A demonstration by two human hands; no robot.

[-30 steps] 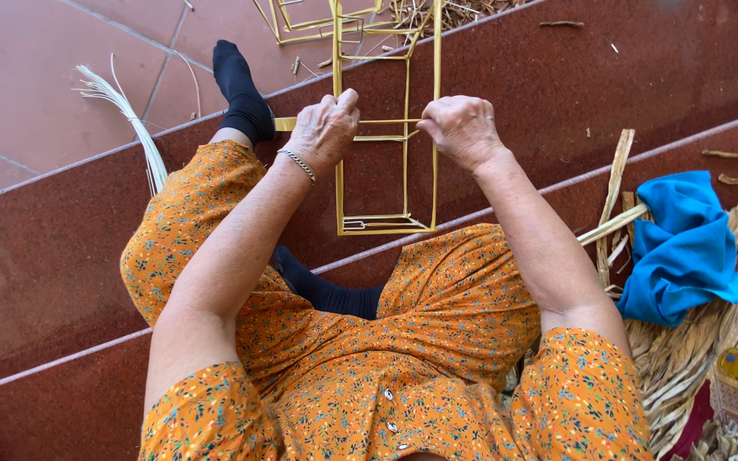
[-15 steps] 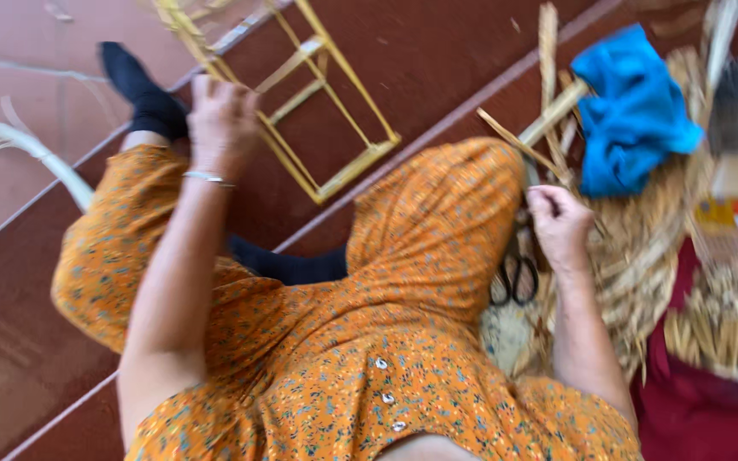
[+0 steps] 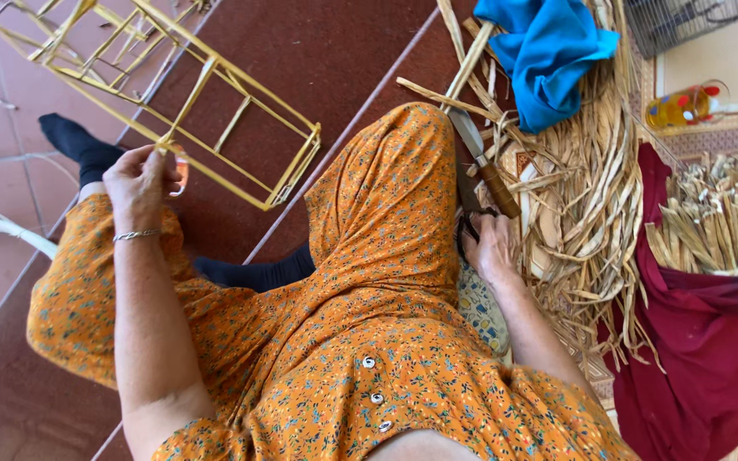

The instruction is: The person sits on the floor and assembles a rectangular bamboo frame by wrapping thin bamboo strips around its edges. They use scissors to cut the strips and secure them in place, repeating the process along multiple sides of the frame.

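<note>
My left hand (image 3: pixel 140 181) grips a bar of a yellow frame of thin cane strips (image 3: pixel 215 128), held tilted above the dark red floor beside my left knee. My right hand (image 3: pixel 490 246) is down by my right thigh, fingertips on a dark pair of scissors (image 3: pixel 469 224) half hidden by my orange floral dress (image 3: pixel 369 256). Whether the fingers have closed on the scissors is hidden. A knife with a wooden handle (image 3: pixel 499 186) lies just beyond that hand on the straw.
Dry straw strips (image 3: pixel 595 196) are heaped at my right, with a blue cloth (image 3: pixel 548 51) on top. A dark red cloth (image 3: pixel 711 341) holds cut cane pieces (image 3: pixel 711 213). A wire cage (image 3: pixel 685 17) and a bottle of yellow liquid (image 3: pixel 681 107) stand behind. White strips (image 3: pixel 2 230) lie at left.
My right hand let go of the yellow frame and dropped to the scissors by my right thigh. My left hand kept hold of the frame, which tilted. My view swung to the right.
</note>
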